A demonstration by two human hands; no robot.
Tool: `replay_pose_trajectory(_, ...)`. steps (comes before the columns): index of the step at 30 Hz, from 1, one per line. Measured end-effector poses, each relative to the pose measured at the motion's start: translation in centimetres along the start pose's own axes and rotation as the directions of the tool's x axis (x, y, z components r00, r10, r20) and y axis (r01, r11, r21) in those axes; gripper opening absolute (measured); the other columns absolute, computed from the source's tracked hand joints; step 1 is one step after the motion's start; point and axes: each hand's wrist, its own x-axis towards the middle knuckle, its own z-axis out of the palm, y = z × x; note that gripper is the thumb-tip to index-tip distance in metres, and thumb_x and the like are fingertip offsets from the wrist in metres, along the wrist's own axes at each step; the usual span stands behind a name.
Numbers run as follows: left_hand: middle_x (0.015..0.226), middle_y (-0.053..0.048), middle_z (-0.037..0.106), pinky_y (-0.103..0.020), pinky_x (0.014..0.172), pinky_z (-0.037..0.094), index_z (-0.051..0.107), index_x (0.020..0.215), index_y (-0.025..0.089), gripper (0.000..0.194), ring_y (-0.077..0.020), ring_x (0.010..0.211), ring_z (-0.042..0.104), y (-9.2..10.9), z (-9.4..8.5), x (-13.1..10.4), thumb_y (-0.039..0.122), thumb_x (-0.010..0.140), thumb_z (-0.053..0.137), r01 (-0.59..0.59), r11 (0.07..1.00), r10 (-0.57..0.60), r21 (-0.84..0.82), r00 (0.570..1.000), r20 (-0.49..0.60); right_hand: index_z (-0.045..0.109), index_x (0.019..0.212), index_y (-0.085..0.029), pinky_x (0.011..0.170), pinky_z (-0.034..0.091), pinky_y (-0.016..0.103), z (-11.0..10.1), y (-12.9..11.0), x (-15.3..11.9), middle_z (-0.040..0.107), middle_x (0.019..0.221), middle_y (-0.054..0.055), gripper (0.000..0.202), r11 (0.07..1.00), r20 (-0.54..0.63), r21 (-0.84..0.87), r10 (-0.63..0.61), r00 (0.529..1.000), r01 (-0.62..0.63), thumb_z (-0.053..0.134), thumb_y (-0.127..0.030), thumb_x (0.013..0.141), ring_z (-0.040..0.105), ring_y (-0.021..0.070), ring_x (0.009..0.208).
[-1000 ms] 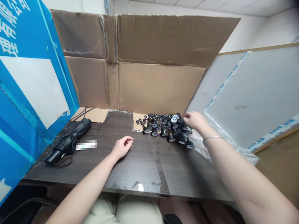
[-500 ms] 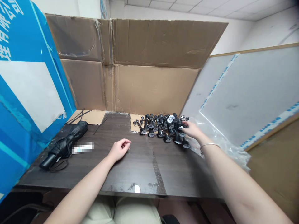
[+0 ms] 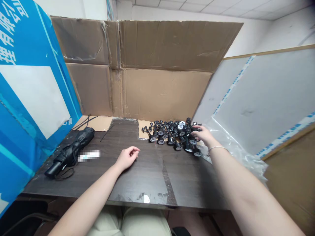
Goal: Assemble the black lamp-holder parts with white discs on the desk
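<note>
A heap of black stemmed parts lies at the back right of the dark table. Each has a thick cylinder with a pale round end and a thin stem with small knobs. My right hand is at the heap's right side, its thumb and fingers closed around one black part, mostly hidden by the hand. Nearer the table's middle, my left hand rests on the surface with its fingers loosely curled in and nothing visible in them. It is apart from the heap.
On the left lie a folded black umbrella and a blurred white item. Thin black strips lie behind them. A cardboard screen stands at the back. Clear plastic sheeting covers the right edge.
My right hand has shifted slightly at the heap, and a black part by its fingers has changed position. The left hand stays in place. The whole view has moved slightly.
</note>
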Motion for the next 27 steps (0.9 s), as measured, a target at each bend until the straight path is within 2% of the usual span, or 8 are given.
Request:
replay_pose_trajectory(3, 0.062, 0.000, 0.063, -0.022, 0.059, 0.047, 0.061, 0.084, 0.017, 0.019, -0.0120, 0.058, 0.060, -0.1, 0.0, 0.0, 0.028, 0.076, 0.048, -0.006, 1.000, 0.006, 0.004, 1.000, -0.007, 0.050, 0.095, -0.018, 0.051, 0.049, 0.025, -1.0, -1.4, -0.2, 0.057, 0.060, -0.001, 0.041, 0.955, 0.019, 0.293, 0.045, 0.999, -0.048, 0.055, -0.004, 0.056, 0.059, 0.0138, 0.055)
replay_pose_trajectory(6, 0.063, 0.000, 0.064, -0.022, 0.059, 0.047, 0.060, 0.084, 0.017, 0.018, -0.0121, 0.058, 0.060, -0.2, 0.1, 0.0, 0.028, 0.076, 0.048, -0.013, 1.000, 0.013, 0.013, 1.000, -0.013, 0.046, 0.088, -0.022, 0.050, 0.049, 0.021, -2.0, -3.5, -0.5, 0.056, 0.061, -0.003, 0.040, 0.845, -0.038, 0.533, 0.059, 0.998, -0.029, 0.052, 0.000, 0.054, 0.057, 0.0103, 0.052)
replay_pose_trajectory(9, 0.063, 0.000, 0.064, -0.022, 0.059, 0.048, 0.060, 0.084, 0.017, 0.019, -0.0122, 0.058, 0.060, -0.1, 0.0, 0.0, 0.028, 0.076, 0.047, -0.016, 1.000, 0.017, 0.019, 1.000, -0.011, 0.042, 0.086, -0.023, 0.051, 0.050, 0.021, -2.1, -5.8, -1.3, 0.054, 0.061, -0.005, 0.041, 0.768, -0.100, 0.640, 0.054, 0.994, 0.022, 0.050, 0.001, 0.054, 0.057, 0.0091, 0.051)
replay_pose_trajectory(12, 0.063, 0.000, 0.063, -0.022, 0.060, 0.047, 0.060, 0.084, 0.017, 0.018, -0.0122, 0.058, 0.059, 0.1, 0.0, 0.0, 0.027, 0.076, 0.047, -0.015, 1.000, 0.015, 0.017, 1.000, -0.010, 0.039, 0.089, -0.025, 0.056, 0.051, 0.024, -1.0, -7.7, -3.3, 0.056, 0.069, -0.004, 0.041, 0.718, -0.038, 0.691, -0.083, 0.996, 0.086, 0.053, -0.005, 0.056, 0.060, 0.0103, 0.059)
replay_pose_trajectory(17, 0.063, 0.000, 0.061, -0.021, 0.058, 0.046, 0.059, 0.089, 0.017, 0.021, -0.0111, 0.058, 0.057, 0.2, -0.2, 0.0, 0.029, 0.077, 0.047, -0.034, 0.998, 0.031, -0.049, 0.998, -0.063, 0.041, 0.096, -0.027, 0.063, 0.051, 0.030, 3.9, -10.0, -10.0, 0.062, 0.088, -0.001, 0.043, 0.658, 0.199, 0.746, -0.367, 0.908, 0.102, 0.062, -0.020, 0.060, 0.062, 0.0125, 0.068)
replay_pose_trajectory(21, 0.073, 0.001, 0.056, -0.019, 0.053, 0.044, 0.046, 0.111, 0.018, 0.039, -0.0074, 0.054, 0.051, -0.1, -0.3, 0.2, 0.033, 0.076, 0.052, -0.079, 0.979, 0.049, -0.190, 0.986, -0.160, 0.047, 0.095, -0.025, 0.062, 0.050, 0.030, 9.8, -10.6, -15.6, 0.065, 0.083, 0.000, 0.043, 0.619, 0.449, 0.774, -0.384, 0.807, -0.136, 0.067, -0.022, 0.057, 0.061, 0.0123, 0.061)
replay_pose_trajectory(25, 0.082, 0.001, 0.054, -0.017, 0.052, 0.041, 0.029, 0.126, 0.022, 0.065, -0.0045, 0.052, 0.049, -0.7, -0.4, 0.4, 0.033, 0.071, 0.061, -0.105, 0.954, 0.057, -0.280, 0.983, -0.173, 0.053, 0.098, -0.023, 0.064, 0.048, 0.028, 14.4, -9.5, -18.4, 0.065, 0.076, 0.000, 0.045, 0.648, 0.636, 0.697, -0.362, 0.682, -0.307, 0.070, -0.027, 0.057, 0.062, 0.0130, 0.063)
replay_pose_trajectory(27, 0.086, 0.000, 0.053, -0.017, 0.052, 0.041, 0.026, 0.128, 0.023, 0.071, -0.0054, 0.055, 0.050, -0.8, -0.4, 0.4, 0.034, 0.069, 0.063, -0.114, 0.955, 0.070, -0.275, 0.984, -0.166, 0.056, 0.099, -0.023, 0.065, 0.048, 0.027, 15.6, -8.6, -18.8, 0.064, 0.078, 0.000, 0.043, 0.669, 0.649, 0.679, -0.354, 0.673, -0.303, 0.070, -0.031, 0.059, 0.062, 0.0139, 0.070)
